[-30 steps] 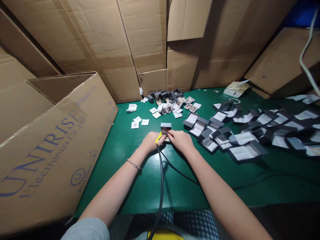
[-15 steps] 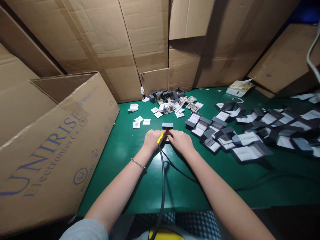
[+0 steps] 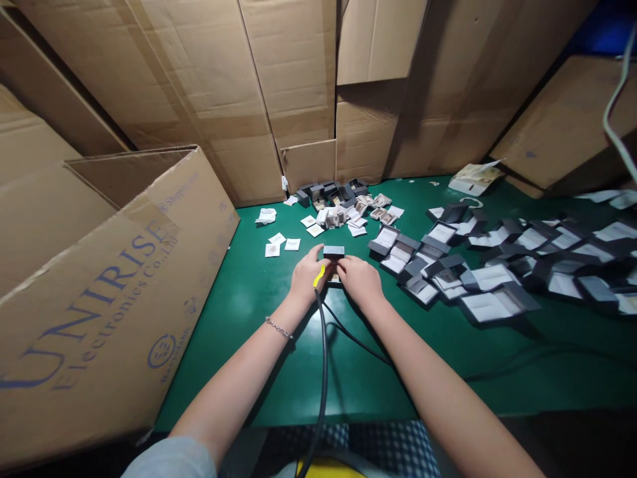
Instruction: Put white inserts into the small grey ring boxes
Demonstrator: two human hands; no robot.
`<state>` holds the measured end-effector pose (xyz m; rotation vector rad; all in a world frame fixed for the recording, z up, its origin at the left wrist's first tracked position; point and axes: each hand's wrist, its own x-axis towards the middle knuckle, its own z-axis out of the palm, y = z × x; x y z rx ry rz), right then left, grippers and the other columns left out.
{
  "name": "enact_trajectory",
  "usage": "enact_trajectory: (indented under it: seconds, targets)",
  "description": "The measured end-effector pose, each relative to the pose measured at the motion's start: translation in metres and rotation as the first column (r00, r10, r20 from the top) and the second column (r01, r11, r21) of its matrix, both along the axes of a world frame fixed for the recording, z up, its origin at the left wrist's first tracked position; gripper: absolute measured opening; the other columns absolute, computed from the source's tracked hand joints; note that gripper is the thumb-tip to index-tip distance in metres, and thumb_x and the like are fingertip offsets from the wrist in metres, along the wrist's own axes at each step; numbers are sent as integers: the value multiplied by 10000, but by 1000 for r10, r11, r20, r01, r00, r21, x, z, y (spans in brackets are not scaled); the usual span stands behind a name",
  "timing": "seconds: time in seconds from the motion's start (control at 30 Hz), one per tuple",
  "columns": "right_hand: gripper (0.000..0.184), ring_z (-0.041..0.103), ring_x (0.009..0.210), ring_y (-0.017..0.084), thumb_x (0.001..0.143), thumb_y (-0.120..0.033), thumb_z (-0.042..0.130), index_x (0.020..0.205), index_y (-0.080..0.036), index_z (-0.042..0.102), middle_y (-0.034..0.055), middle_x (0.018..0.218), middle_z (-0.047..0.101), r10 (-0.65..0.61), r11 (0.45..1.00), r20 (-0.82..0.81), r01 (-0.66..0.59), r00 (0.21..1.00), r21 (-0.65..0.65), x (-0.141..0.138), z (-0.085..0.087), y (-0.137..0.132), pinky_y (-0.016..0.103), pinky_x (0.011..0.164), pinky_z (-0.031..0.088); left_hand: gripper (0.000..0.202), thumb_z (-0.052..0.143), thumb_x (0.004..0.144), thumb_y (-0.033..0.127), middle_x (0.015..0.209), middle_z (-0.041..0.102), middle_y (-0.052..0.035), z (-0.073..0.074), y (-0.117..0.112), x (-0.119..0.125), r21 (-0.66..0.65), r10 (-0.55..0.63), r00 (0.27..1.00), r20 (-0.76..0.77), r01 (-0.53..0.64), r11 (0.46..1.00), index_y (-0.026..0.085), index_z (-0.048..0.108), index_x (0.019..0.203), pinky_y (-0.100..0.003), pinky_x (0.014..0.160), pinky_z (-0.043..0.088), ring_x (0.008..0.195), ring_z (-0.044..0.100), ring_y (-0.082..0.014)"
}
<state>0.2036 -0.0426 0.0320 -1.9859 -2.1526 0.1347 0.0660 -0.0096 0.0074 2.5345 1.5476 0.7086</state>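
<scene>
A small dark box (image 3: 334,251) stands on the green table with its lid raised, between my two hands. My left hand (image 3: 304,277) is closed around the box's left side, its index finger stretched along the lid's edge. From the right, my right hand (image 3: 362,281) has its fingers bent and pressed at the box's opening. A pale strip of the box's lower part shows between the hands; what the fingertips touch inside is hidden. In front of my left hand hangs a black cable (image 3: 324,358) with yellow tape (image 3: 319,276) on it.
Opened dark boxes (image 3: 438,255) with white insides spread over the right. Behind my hands lie white inserts (image 3: 334,216), more dark boxes (image 3: 328,191) and loose white cards (image 3: 292,244). A big carton (image 3: 114,299) borders the left; stacked cartons (image 3: 298,79) wall the back.
My left hand has opened a little, its index finger now reaching up beside the lid. My right hand has shifted slightly at the box. The box stays in nearly the same place.
</scene>
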Motion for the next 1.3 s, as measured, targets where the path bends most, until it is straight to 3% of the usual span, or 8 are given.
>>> enact_trajectory:
  seconds: [0.17,0.3,0.57,0.67,0.9,1.1,1.3]
  targets:
    - [293,596,939,151,891,-303,389,1025,-280,648,14,1124,631,8,999,-210,0,978,38,3,-3,4,236,793,435,271,432,874,312,1006,677,-39,-5,6,-2,-108,-85,970,226,112,988,211,681,903,-245,794,464,890,617,-154]
    - [294,595,950,147,880,-283,400,1001,-268,668,9,1115,643,19,998,-324,1,946,61,2,-9,6,234,826,431,234,474,843,266,936,700,-33,-5,8,-1,-119,-77,945,318,120,986,188,692,878,-236,764,469,851,628,-154]
    - [262,598,928,123,811,-221,452,899,-203,698,31,1026,671,35,985,-540,62,841,160,1,-22,17,214,870,416,202,522,768,203,713,695,-1,4,8,7,-325,132,879,459,28,945,165,714,821,-203,626,444,652,603,-119]
    - [253,602,914,132,790,-226,467,879,-201,703,35,1006,676,27,984,-573,79,819,159,2,-23,19,226,865,420,207,522,740,193,662,680,-1,7,8,8,-363,157,871,465,26,931,159,718,800,-199,598,433,630,597,-118]
    - [261,608,814,141,786,-204,431,840,-204,687,20,904,688,84,991,-530,-16,844,130,8,-13,12,230,776,427,261,546,701,202,713,707,-24,10,11,7,-483,233,870,434,6,876,175,722,891,-204,603,456,684,626,-144]
    - [298,585,846,147,816,-238,392,837,-210,687,44,1024,636,117,992,-352,-90,929,92,7,-2,3,224,725,409,270,601,695,210,815,724,-42,13,12,8,-507,214,862,459,57,860,165,717,934,-215,681,479,755,637,-159]
    - [338,568,900,154,836,-271,374,889,-250,707,34,1178,574,136,991,-217,-133,967,27,7,1,0,231,742,404,301,597,679,155,852,725,-53,16,9,9,-527,251,856,451,29,849,144,706,959,-217,688,486,802,649,-173]
